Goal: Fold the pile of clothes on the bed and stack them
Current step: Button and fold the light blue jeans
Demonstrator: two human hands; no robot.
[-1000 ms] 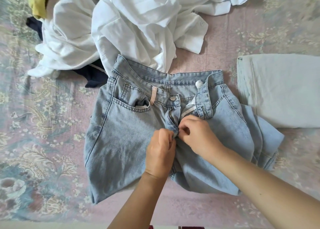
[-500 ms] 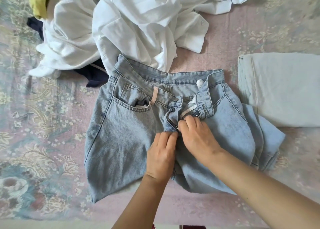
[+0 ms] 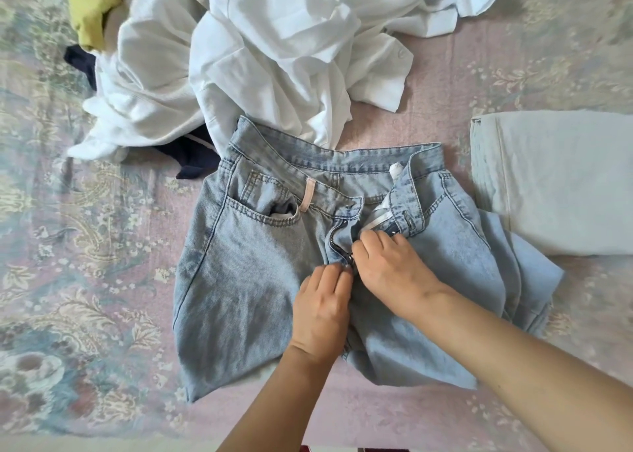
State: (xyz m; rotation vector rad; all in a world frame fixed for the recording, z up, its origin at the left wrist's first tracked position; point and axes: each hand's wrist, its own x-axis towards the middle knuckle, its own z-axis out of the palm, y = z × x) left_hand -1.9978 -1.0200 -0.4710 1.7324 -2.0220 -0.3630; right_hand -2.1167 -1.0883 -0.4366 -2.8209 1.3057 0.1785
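While both hands work at the fly, zipping up ahead of the first fold, by the look of it. Left hand [image 3: 322, 309] curled, pinching the denim just below the zipper [image 3: 340, 247] to keep it taut; right hand [image 3: 390, 266] curled too, fingertips at the slider — hard to tell how firm the grip. Next, probably: draw the slider up toward the open waistband, then smooth flat and bring one leg over the other. Jeans [image 3: 246, 280] spread face-up on the bed [image 3: 85, 229], directly under both hands. Further off — folded pale garment [image 3: 555, 181] to the right, unfolded white clothes [image 3: 274, 50] heaped beyond the waistband
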